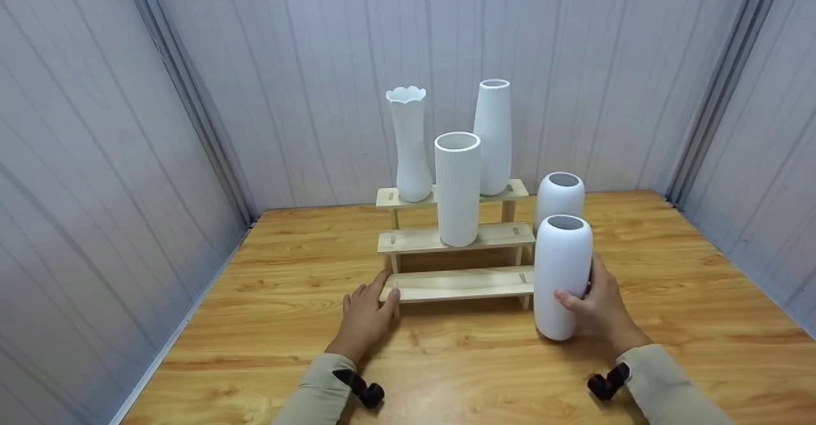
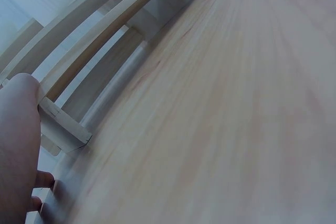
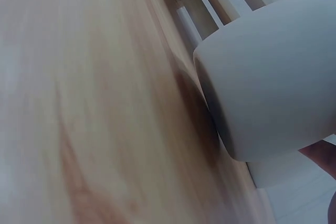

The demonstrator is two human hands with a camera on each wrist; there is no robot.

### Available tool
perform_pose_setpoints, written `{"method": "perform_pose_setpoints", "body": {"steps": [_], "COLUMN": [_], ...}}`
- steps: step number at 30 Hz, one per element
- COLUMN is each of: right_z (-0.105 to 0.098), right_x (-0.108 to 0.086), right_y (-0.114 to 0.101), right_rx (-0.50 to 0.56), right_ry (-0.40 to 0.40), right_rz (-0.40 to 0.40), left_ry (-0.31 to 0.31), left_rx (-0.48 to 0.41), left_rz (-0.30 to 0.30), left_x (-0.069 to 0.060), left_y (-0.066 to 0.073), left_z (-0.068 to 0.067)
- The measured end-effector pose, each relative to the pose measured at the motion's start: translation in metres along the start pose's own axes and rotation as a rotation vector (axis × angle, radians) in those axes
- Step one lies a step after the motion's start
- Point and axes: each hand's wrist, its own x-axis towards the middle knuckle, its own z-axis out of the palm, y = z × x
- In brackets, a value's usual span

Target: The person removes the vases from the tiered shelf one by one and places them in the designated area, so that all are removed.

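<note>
In the head view my right hand (image 1: 602,307) grips a smooth white vase (image 1: 561,285) from its right side, thumb across the front. The vase stands nearly upright beside the right end of the three-step wooden display stand (image 1: 459,285). In the right wrist view its base (image 3: 273,77) looks slightly lifted above the table, with a shadow beneath. My left hand (image 1: 366,316) holds the left end of the stand's lowest step, thumb on its front edge. The left wrist view shows this thumb (image 2: 21,108) against the board; the other fingers are partly hidden.
A ribbed cylindrical vase (image 1: 458,189) stands on the middle step. On the top step are a scalloped-rim vase (image 1: 413,151) and a tall tapered vase (image 1: 494,138). Another smooth white vase (image 1: 560,199) stands behind the held one. Wall panels (image 1: 319,93) enclose the wooden table (image 1: 287,297).
</note>
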Motion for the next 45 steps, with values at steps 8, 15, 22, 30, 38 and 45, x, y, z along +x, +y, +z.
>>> {"method": "perform_pose_setpoints", "body": {"steps": [8,15,22,30,38,45], "right_z": [-0.010,-0.017,-0.021,-0.025,-0.027,-0.027], "right_x": [0.002,0.003,0.005,0.007,0.008,0.009], "right_y": [0.007,0.011,0.013,0.017,0.020,0.020], "right_rx": [-0.018,-0.028,-0.048,-0.053,-0.057,-0.075], "right_ry": [0.051,0.042,0.063,0.100,0.110,0.102], "right_rz": [0.041,0.098,0.115,0.122,0.147,0.160], "left_ry": [-0.002,0.005,0.008,-0.005,0.001,0.005], "left_rx": [0.000,0.001,0.006,0.013,0.014,0.004], "left_rz": [-0.010,-0.018,-0.016,-0.014,-0.020,-0.013], "left_x": [0.001,0.001,0.001,0.001,0.001,0.002], "left_y": [0.000,0.000,0.000,-0.001,-0.001,0.000], "left_z": [0.000,0.001,0.000,0.000,0.000,0.000]}}
